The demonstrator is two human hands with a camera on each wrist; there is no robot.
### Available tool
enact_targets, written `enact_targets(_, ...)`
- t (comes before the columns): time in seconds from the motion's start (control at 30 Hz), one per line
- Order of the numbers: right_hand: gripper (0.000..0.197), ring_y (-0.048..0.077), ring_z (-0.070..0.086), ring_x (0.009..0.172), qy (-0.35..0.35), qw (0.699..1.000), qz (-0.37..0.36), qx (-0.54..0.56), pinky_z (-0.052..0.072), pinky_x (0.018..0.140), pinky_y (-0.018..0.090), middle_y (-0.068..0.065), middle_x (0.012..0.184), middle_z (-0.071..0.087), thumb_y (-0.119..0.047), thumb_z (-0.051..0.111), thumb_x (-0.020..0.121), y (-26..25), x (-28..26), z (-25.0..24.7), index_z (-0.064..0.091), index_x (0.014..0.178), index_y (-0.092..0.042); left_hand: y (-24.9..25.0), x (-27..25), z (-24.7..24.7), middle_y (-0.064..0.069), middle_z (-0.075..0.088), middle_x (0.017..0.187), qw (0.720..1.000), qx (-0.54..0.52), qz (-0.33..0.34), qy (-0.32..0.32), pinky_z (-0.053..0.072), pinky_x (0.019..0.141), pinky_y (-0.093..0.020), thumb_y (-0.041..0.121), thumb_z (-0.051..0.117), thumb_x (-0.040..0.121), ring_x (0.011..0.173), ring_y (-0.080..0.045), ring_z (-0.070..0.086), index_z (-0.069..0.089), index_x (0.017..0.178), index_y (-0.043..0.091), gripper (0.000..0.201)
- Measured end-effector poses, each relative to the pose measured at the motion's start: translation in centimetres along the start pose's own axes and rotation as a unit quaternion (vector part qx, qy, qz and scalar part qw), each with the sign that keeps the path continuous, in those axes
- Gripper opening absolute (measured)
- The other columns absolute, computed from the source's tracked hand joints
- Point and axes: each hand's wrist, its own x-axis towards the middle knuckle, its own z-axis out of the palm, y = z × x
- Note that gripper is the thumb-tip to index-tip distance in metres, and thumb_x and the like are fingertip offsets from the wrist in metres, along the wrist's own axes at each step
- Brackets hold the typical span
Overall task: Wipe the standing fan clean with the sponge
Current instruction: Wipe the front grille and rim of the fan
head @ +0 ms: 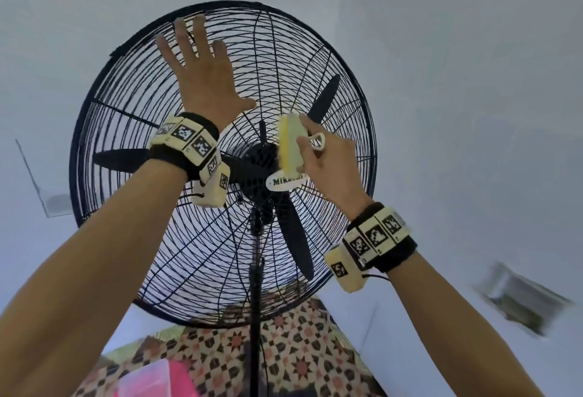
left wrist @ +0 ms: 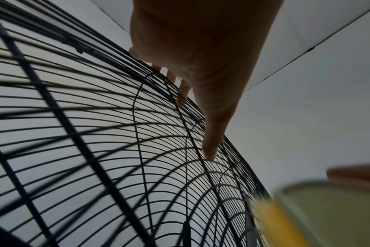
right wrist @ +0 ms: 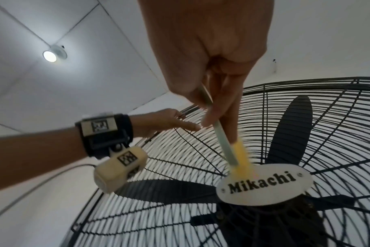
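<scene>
Right hand (head: 328, 157) gripping the thin yellow-and-pale-green rectangular sponge (head: 291, 146), fingers curled over its green back and thumb on the far side, yellow face turned toward the grille. Sponge pressing edge-on against the black wire front grille (head: 331, 59) of the tall black standing fan (head: 256, 270), just above the white oval "Mikachi" badge (right wrist: 264, 185) at the hub. Left hand (head: 202, 71) lying flat and open, fingers spread and straight, palm resting on the upper left of the same grille near its rim, holding nothing. Possibly going wrong from here: holding the sponge so near one end, so risking it folding or slipping out as it drags over the ribs; yellow foam catching between the closely spaced wires and tearing; fingertips poking through the gaps toward the black blades (head: 323, 97) behind. Leaning on the grille with the flat left palm, so likely tilting the head back or rocking the whole fan on its slim black pole (head: 255, 317), perhaps toppling it. Reaching overhead with both arms, likely weakening pressure and leaving streaks. Below, patterned cloth (head: 284, 352) and a pink item (head: 186, 377), blurred, lying where a dropped sponge would probably be landing.
</scene>
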Motion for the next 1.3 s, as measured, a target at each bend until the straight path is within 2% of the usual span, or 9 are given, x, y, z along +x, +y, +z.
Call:
enact_targets(0.17, 0.047, 0.032, 0.071, 0.057, -0.018, 0.999, -0.020, -0.020, 0.054, 0.040, 0.045, 0.016, 0.074, 0.072, -0.026, 0.050, 0.108, 1.8, -1.7, 2.3, 0.038, 0.154, -0.028, -0.7, 0.0, 0.4, -0.022, 0.008, 0.170, 1.000, -0.012, 0.001, 0.005, 0.000, 0.120, -0.075, 0.079, 0.074, 0.069, 0.155, -0.051, 0.001, 0.038, 0.151, 0.003, 0.117)
enact_targets(0.3, 0.042, 0.032, 0.073, 0.059, -0.080, 0.997, 0.003, -0.021, 0.055, 0.041, 0.036, 0.013, 0.069, 0.071, -0.018, 0.050, 0.107, 0.9, -2.7, 0.7, 0.051, 0.149, -0.015, -1.0, 0.1, 0.4, -0.022, 0.007, 0.170, 1.000, -0.025, 0.012, 0.005, 0.002, 0.120, -0.075, 0.081, 0.074, 0.067, 0.155, -0.051, 0.000, 0.039, 0.152, 0.005, 0.119)
enact_targets(0.5, 0.047, 0.020, 0.069, 0.051, 0.009, 1.000, -0.029, 0.000, 0.052, 0.037, 0.039, 0.004, 0.077, 0.074, -0.030, 0.048, 0.109, 1.5, -1.7, 1.8, 0.035, 0.154, -0.030, -0.3, -0.5, 0.1, -0.021, 0.005, 0.171, 1.000, -0.019, 0.008, 0.015, 0.002, 0.121, -0.073, 0.079, 0.075, 0.069, 0.156, -0.049, -0.001, 0.039, 0.150, 0.004, 0.116)
enact_targets(0.67, 0.045, 0.010, 0.060, 0.041, -0.081, 0.996, -0.009, -0.028, 0.051, 0.035, 0.032, 0.004, 0.068, 0.069, -0.027, 0.046, 0.110, 3.4, -6.4, 2.5, 0.043, 0.153, -0.018, -1.8, -2.3, 0.3, -0.018, 0.004, 0.172, 0.999, -0.041, 0.020, 0.019, 0.001, 0.123, -0.069, 0.063, 0.070, 0.085, 0.157, -0.047, -0.002, 0.033, 0.155, 0.005, 0.098)
enact_targets(0.8, 0.048, 0.011, 0.056, 0.049, 0.041, 0.998, 0.034, -0.039, 0.056, 0.051, 0.025, 0.000, 0.061, 0.064, -0.034, 0.044, 0.110, 4.2, -4.5, 1.2, 0.040, 0.156, -0.024, -3.1, -7.0, 1.2, -0.016, 0.011, 0.172, 0.995, -0.060, 0.042, 0.066, 0.003, 0.123, -0.068, 0.052, 0.067, 0.091, 0.157, -0.044, 0.004, 0.038, 0.153, 0.012, 0.080)
enact_targets(0.9, 0.049, 0.008, 0.046, 0.047, 0.032, 0.996, 0.024, -0.082, 0.047, 0.048, 0.015, 0.005, 0.065, 0.066, -0.030, 0.044, 0.110, 3.3, -3.9, 2.6, 0.035, 0.158, -0.022, -3.6, -11.2, 1.9, -0.017, 0.011, 0.171, 0.997, -0.046, 0.018, 0.057, 0.002, 0.124, -0.067, 0.054, 0.075, 0.083, 0.157, -0.044, 0.004, 0.038, 0.153, 0.017, 0.087)
enact_targets(1.07, 0.049, 0.008, 0.066, 0.053, 0.013, 0.998, 0.005, 0.056, 0.047, 0.041, 0.012, -0.004, 0.076, 0.068, -0.025, 0.051, 0.108, 1.6, -5.6, 4.5, 0.039, 0.155, -0.019, -4.2, -15.0, 2.4, -0.020, 0.020, 0.166, 0.999, -0.017, -0.041, -0.004, 0.017, 0.119, -0.071, 0.068, 0.083, 0.068, 0.153, -0.047, 0.015, 0.038, 0.151, 0.020, 0.106)
enact_targets(1.2, 0.052, 0.021, 0.061, 0.050, 0.093, 0.991, 0.074, -0.062, 0.057, 0.049, 0.036, 0.005, 0.062, 0.063, -0.035, 0.045, 0.108, 3.6, -4.8, 4.0, 0.033, 0.158, -0.030, -5.1, -15.3, 2.1, -0.016, 0.027, 0.159, 0.997, -0.036, -0.067, -0.006, 0.031, 0.108, -0.071, 0.066, 0.087, 0.064, 0.145, -0.049, 0.023, 0.042, 0.144, 0.024, 0.101)
enact_targets(1.3, 0.054, 0.021, 0.052, 0.049, 0.057, 0.990, 0.052, -0.120, 0.049, 0.049, 0.029, 0.003, 0.059, 0.058, -0.033, 0.043, 0.109, 2.5, -4.9, 5.2, 0.028, 0.160, -0.031, -5.1, -15.1, 1.7, -0.016, 0.030, 0.155, 0.996, -0.050, -0.075, -0.012, 0.035, 0.103, -0.070, 0.062, 0.088, 0.065, 0.142, -0.050, 0.026, 0.044, 0.141, 0.026, 0.095)
